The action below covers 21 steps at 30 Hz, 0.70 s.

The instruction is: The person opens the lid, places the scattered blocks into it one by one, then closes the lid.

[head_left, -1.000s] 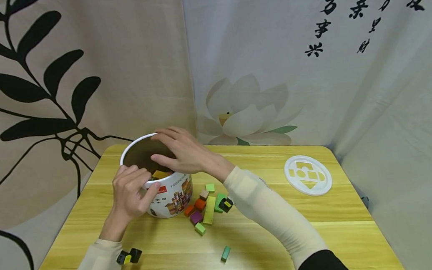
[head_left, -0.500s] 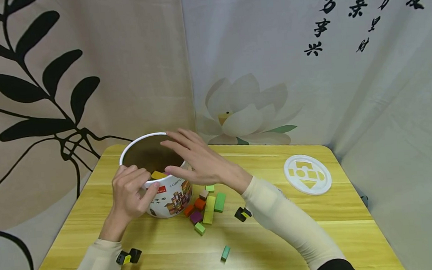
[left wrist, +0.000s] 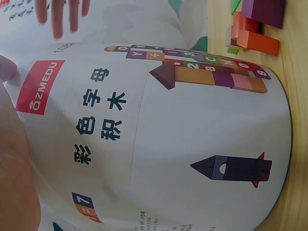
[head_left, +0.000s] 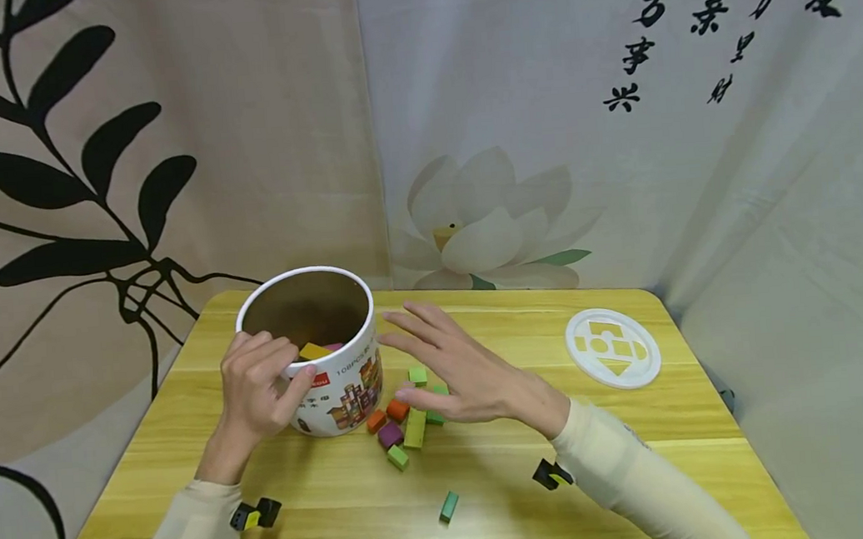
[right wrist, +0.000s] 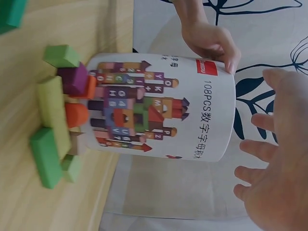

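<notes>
A white printed bucket (head_left: pixel 342 384) stands on the table, with a few blocks (head_left: pixel 314 351) visible inside, one of them orange-yellow. My left hand (head_left: pixel 259 386) grips its near-left rim, thumb outside and fingers over the edge. To the right of the bucket, my right hand (head_left: pixel 468 367) hovers with spread fingers and holds nothing. Below that hand lies a loose group of wooden blocks: a yellow one (head_left: pixel 415 429), a purple one (head_left: pixel 390 434), orange ones and green ones. In the right wrist view the dark green block (right wrist: pixel 45 158) beside the yellow one shows fully.
A round white lid (head_left: pixel 613 349) with cut-out shapes lies flat at the right of the wooden table (head_left: pixel 641 472). One small teal block (head_left: pixel 449 507) sits apart, closer to the front. Printed curtains (head_left: pixel 288 146) hang behind the table.
My right hand has left the bucket's opening and moved right and toward me, now over the loose blocks. My left hand stays on the rim, and the bucket has not moved.
</notes>
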Each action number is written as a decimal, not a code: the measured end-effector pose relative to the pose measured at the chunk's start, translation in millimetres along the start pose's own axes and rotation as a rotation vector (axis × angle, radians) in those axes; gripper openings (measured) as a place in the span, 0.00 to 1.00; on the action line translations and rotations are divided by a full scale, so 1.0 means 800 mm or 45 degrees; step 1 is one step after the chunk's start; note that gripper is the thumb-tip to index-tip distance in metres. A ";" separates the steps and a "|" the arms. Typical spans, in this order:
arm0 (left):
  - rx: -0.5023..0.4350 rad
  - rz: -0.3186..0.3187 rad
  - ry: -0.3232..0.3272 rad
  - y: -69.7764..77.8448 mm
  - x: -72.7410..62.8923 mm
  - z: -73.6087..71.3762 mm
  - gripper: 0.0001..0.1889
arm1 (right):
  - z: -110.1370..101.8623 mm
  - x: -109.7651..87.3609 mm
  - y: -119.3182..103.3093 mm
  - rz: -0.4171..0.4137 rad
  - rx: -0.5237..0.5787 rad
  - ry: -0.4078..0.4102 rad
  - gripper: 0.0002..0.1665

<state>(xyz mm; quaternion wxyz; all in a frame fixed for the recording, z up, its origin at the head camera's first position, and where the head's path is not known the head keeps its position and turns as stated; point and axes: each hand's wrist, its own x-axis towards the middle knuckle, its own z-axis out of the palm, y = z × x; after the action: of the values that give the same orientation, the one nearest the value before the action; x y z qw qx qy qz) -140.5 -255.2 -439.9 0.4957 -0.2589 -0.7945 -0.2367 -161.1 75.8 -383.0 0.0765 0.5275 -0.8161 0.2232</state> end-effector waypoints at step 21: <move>-0.021 0.002 0.009 0.001 0.001 0.001 0.24 | 0.058 -0.116 -0.021 -0.087 -0.050 -0.230 0.47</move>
<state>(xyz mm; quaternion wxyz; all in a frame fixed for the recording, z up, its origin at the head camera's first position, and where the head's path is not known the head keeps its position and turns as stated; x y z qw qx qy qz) -140.4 -254.0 -439.5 0.4967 -0.2628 -0.7905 -0.2436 -100.7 126.1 -453.0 0.0204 0.5713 -0.8055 0.1559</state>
